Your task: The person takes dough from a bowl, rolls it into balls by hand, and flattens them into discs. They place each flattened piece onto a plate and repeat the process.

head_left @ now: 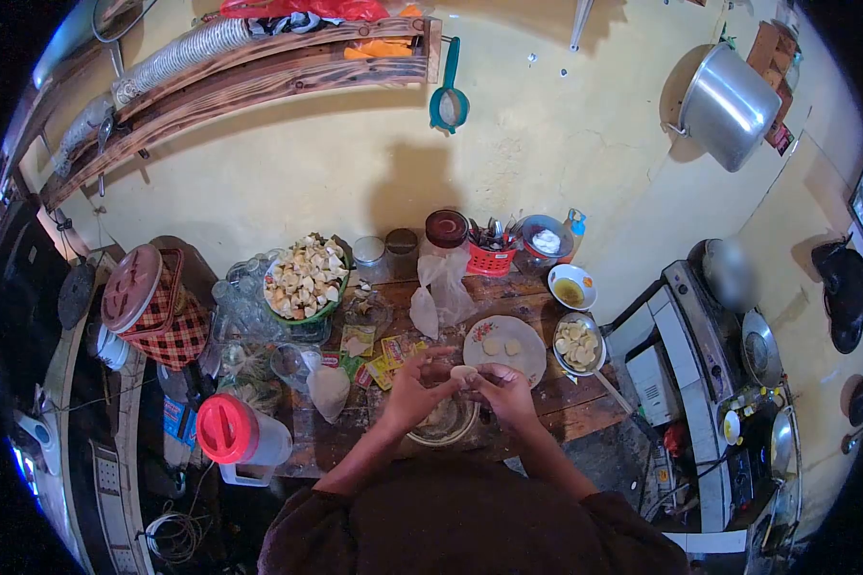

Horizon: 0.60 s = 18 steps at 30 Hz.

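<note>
1. While both hands met over the steel bowl (443, 426), the left hand (414, 388) and right hand (506, 391) pinched a small dough piece (463, 372) between their fingertips.
2. The piece sat at the fingertips, above the bowl rim and just short of the floral plate (527, 359).
3. Good practice, as judged, was light, even pinching along the edge, with the piece kept level.
4. Shaped rounds (501, 347) lay beyond the fingertips on that plate; a dish of pieces (577, 343) stood outside the right fingers.

The worn wooden tabletop (585, 398) carries a flowered plate (504, 349), a metal bowl (441, 424), a red-lidded jug (240, 433), spice packets (385, 348) and a checked container (155, 309).
</note>
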### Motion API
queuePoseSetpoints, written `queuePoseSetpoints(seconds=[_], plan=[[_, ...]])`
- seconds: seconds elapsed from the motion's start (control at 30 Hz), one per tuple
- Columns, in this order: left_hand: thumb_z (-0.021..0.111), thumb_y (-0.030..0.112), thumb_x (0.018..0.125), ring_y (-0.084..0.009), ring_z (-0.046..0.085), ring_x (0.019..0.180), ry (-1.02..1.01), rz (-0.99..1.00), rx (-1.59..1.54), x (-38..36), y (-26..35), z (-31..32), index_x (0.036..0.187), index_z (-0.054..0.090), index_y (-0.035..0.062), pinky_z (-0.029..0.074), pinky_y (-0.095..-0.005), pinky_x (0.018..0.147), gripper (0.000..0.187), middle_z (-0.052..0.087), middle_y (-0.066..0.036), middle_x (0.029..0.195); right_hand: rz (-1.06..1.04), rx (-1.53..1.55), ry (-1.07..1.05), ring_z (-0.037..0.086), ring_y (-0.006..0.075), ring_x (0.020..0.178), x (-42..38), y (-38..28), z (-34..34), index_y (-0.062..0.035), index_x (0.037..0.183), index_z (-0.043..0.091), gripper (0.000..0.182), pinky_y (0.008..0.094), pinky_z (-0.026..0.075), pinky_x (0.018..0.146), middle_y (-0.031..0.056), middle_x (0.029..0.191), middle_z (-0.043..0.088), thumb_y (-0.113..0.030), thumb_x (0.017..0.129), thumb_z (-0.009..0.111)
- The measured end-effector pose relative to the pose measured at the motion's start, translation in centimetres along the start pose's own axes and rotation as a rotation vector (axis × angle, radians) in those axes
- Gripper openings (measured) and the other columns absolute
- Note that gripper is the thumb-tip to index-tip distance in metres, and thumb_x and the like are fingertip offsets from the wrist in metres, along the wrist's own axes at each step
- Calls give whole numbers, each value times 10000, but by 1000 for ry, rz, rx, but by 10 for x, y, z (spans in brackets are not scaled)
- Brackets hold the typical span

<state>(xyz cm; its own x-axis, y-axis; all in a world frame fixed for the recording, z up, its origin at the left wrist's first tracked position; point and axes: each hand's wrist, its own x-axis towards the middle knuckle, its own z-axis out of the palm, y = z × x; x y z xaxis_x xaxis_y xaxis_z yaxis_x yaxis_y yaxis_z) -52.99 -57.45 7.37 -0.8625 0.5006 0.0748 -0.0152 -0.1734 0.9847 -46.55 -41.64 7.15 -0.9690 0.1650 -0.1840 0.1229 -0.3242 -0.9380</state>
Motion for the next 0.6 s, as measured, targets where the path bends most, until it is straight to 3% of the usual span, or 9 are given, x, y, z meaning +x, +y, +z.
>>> queuePoseSetpoints(seconds=[0.07, 0.2, 0.3, 0.4, 0.5, 0.57, 0.6], plan=[[689, 80, 779, -164, 627, 825, 20, -89, -26, 0, 2, 2, 1183, 473, 12, 508, -293, 731, 464, 648, -92, 894, 34, 5, 28, 626, 178, 860, 0, 1, 1, 72, 1052, 564, 239, 305, 534, 780, 119, 959, 633, -52, 850, 590], [662, 51, 789, -157, 629, 823, 12, -18, 90, 4, -13, -4, 1183, 476, 11, 508, -276, 726, 437, 651, -94, 886, -64, 13, -6, 623, 181, 865, -1, 0, 5, 81, 1055, 561, 248, 303, 523, 810, 124, 975, 629, -49, 846, 591], [654, 32, 781, -144, 631, 812, 3, 2, 144, 3, -5, 0, 1170, 494, 20, 505, -260, 711, 421, 657, -93, 867, 40, -94, 5, 621, 181, 870, 2, 8, -4, 84, 1066, 557, 261, 302, 514, 823, 130, 992, 626, -47, 842, 593], [653, 29, 770, -126, 631, 804, 26, -139, -123, 3, -3, 2, 1150, 514, 27, 502, -250, 704, 404, 663, -87, 842, -29, -81, 2, 615, 139, 818, 3, 15, -8, 63, 1038, 579, 248, 260, 509, 743, 121, 958, 636, -92, 847, 614], [656, 38, 765, -118, 631, 801, -10, -99, -37, 6, -12, -2, 1152, 514, 36, 502, -259, 705, 412, 665, -84, 835, -46, -30, 6, 613, 136, 820, 3, 20, -8, 65, 1013, 579, 226, 261, 508, 745, 108, 942, 634, -91, 852, 604], [650, 35, 772, -114, 630, 810, -42, -66, 247, 6, -5, -3, 1171, 494, 37, 501, -260, 716, 428, 668, -81, 838, 52, -31, -26, 626, 164, 849, 7, 22, -11, 52, 1025, 566, 213, 283, 527, 748, 107, 945, 633, -86, 863, 579], [650, 35, 772, -114, 630, 810, -42, -68, 247, 7, -12, -4, 1171, 494, 37, 501, -260, 716, 428, 668, -81, 838, 54, -30, -26, 626, 164, 849, 9, 25, -13, 52, 1025, 566, 213, 283, 527, 748, 107, 945, 633, -86, 863, 579]])
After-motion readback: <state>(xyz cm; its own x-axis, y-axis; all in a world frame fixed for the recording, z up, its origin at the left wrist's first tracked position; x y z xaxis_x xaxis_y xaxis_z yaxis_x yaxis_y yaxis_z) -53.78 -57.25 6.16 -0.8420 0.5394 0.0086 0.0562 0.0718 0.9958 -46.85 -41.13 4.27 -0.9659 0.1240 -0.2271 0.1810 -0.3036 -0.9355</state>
